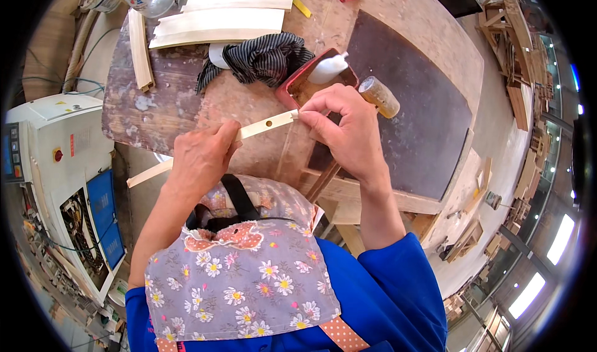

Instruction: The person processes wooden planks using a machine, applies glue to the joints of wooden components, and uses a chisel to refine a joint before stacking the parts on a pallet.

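A narrow, pale wooden strip (252,130) with a round hole near its right end slants up to the right in front of my chest. My left hand (202,153) is wrapped round its middle, and the lower end (149,173) sticks out past the fist. Thumb and forefinger of my right hand (345,125) pinch at the strip's right tip; any small piece between them is too small to make out. Just beyond the right hand lies a red tray (287,97) with a white squeeze bottle (328,69). A mallet (380,97) rests beside it, its handle partly hidden behind that hand.
Curved pale boards (221,26) and a short wooden piece (140,50) lie on the far left of the worktable (140,113). A striped dark cloth (264,57) is bunched near the middle. A dark panel (416,103) covers the right side. A white machine cabinet (56,134) stands left.
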Action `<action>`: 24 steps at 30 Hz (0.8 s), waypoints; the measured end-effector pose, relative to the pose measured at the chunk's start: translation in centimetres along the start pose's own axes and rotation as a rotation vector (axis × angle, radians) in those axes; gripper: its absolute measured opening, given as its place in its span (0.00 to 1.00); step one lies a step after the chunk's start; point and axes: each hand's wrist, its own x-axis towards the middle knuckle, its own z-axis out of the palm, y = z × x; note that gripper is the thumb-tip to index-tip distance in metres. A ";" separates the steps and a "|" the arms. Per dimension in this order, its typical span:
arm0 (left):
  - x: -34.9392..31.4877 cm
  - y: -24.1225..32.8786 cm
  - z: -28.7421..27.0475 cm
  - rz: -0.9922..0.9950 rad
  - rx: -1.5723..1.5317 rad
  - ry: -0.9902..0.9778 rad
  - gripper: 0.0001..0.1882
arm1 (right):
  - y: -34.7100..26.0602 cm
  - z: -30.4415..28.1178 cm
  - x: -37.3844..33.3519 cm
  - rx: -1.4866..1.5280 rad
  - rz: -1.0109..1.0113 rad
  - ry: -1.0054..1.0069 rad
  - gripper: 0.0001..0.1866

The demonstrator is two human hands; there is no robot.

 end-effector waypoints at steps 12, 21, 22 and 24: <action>0.0 0.5 -0.2 0.014 0.030 0.011 0.11 | 0.6 0.9 -0.3 0.017 -0.006 -0.041 0.06; -0.1 0.5 -0.4 0.000 0.005 0.009 0.12 | 0.7 0.9 -0.3 0.022 0.018 -0.035 0.06; -0.1 0.6 -0.4 -0.004 0.012 0.004 0.12 | 0.7 0.9 -0.3 0.021 0.011 -0.032 0.06; -0.1 0.8 -0.5 -0.003 0.014 0.014 0.11 | 0.7 0.8 -0.4 0.017 -0.002 -0.025 0.06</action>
